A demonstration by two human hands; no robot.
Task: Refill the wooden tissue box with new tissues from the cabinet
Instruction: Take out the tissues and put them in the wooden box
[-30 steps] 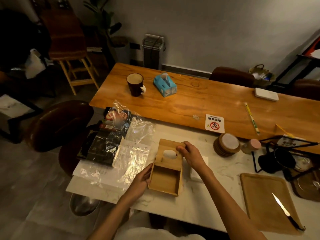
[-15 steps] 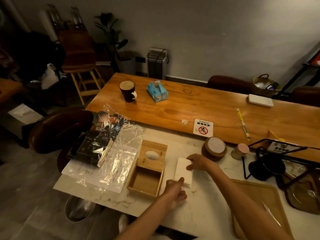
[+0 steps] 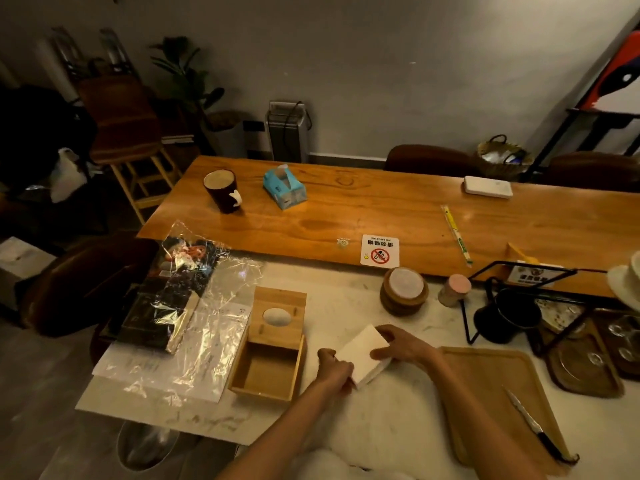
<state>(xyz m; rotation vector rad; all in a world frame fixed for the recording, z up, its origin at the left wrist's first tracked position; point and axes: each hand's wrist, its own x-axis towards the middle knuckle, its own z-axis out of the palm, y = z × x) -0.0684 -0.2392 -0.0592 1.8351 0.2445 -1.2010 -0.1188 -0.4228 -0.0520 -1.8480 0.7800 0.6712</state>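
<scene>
The wooden tissue box [image 3: 266,372] lies on the white marble counter, its lid with the oval hole [image 3: 277,317] slid back so the near half is open and empty. Just right of it is a white stack of tissues [image 3: 362,351], tilted up off the counter. My left hand [image 3: 334,370] grips the stack's near left corner. My right hand [image 3: 403,344] holds its far right side, fingers over the top.
Crinkled clear plastic wrap [image 3: 194,327] over dark packets lies left of the box. A wooden tray [image 3: 485,386] with a knife [image 3: 533,427] sits at right. Coasters [image 3: 403,291], a small pink-lidded jar [image 3: 453,289] and a black wire stand [image 3: 509,313] stand behind. The long wooden table [image 3: 346,213] holds a mug and blue tissue pack.
Both hands left the wooden box and went to the white tissue stack. They now grip it from both sides and its far end has lifted off the counter.
</scene>
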